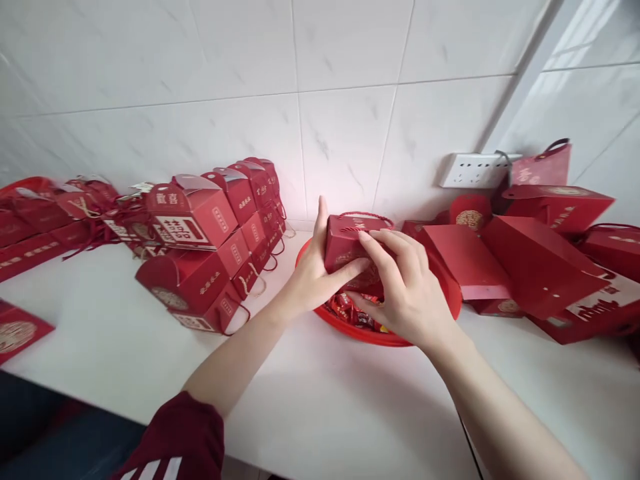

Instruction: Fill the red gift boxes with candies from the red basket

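Note:
Between my hands is a small red gift box (345, 244) with a twisted red cord handle (367, 216) on its top. My left hand (320, 267) grips the box's left side, thumb across its front and a finger pointing up along the edge. My right hand (403, 280) closes over the right and top of the box, its fingertips near the cord. Both hands are above a round red basin (350, 331) holding wrapped candies (361, 320). Part of the box's front and right side is hidden by my fingers.
Red gift boxes (200, 213) stand stacked in rows left of the basin, more behind them at far left. Several open red boxes (540, 260) crowd the right side. A white power strip (475, 171) is against the tiled wall (345, 133). A flat red box (20, 330) lies at the left edge.

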Demonstrator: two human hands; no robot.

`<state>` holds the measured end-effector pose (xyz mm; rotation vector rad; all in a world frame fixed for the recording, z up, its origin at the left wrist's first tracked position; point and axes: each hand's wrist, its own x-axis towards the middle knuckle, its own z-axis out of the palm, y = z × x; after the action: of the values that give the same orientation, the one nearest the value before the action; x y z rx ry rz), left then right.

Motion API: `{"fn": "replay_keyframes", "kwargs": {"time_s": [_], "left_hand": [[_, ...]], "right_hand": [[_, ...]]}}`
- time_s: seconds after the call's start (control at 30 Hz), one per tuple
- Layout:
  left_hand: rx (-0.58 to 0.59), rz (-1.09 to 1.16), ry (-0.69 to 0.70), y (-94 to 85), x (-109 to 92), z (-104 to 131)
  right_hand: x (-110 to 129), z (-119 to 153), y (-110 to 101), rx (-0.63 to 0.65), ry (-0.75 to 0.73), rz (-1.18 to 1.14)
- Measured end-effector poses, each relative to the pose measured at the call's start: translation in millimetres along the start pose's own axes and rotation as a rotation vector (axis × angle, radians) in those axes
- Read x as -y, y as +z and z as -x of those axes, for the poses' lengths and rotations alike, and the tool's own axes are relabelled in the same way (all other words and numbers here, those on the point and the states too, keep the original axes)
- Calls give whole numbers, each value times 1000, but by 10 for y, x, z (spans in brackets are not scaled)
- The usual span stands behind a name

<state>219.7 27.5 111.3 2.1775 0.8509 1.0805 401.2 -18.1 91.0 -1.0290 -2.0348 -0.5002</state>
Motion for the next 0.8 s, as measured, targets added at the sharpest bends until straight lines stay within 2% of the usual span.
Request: {"fn": "replay_keyframes", "kwargs": {"time_s": [0.1, 0.2, 0.27, 0.33, 0.43, 0.47, 0.57, 0.63, 0.7, 0.77, 0.8], "left_hand": [[-47, -66, 28, -90, -123, 61], [-85, -163, 41, -372, -229, 166], [-149, -252, 40, -669, -297, 274], [-233, -338, 102, -1023, -361, 410], [-357, -601, 193, -1562, -446, 636], [-385, -709, 183, -1729, -474, 704], [-445, -1063, -29, -2195, -552, 842], [-314, -1208, -94, -2478, -593, 863], [-190, -1195, -174, -2695, -617, 840], [-63, -1099, -273, -2779, -624, 801], [-39, -1046, -310, -2758, -619, 784]], "right_hand": [[79, -7, -94, -51, -70, -17], [46, -7, -291, -53, -82, -66], [-31, 4, -425, -92, -41, -79], [-134, 23, -532, -156, -8, -70], [-291, 56, -634, -251, 11, -51], [-332, 66, -656, -267, 18, -41], [-408, 89, -692, -289, 30, -7], [-424, 96, -693, -279, 48, 28], [-426, 95, -675, -244, 86, 62], [-423, 91, -643, -214, 113, 99], [-420, 88, -624, -201, 120, 116]]}}
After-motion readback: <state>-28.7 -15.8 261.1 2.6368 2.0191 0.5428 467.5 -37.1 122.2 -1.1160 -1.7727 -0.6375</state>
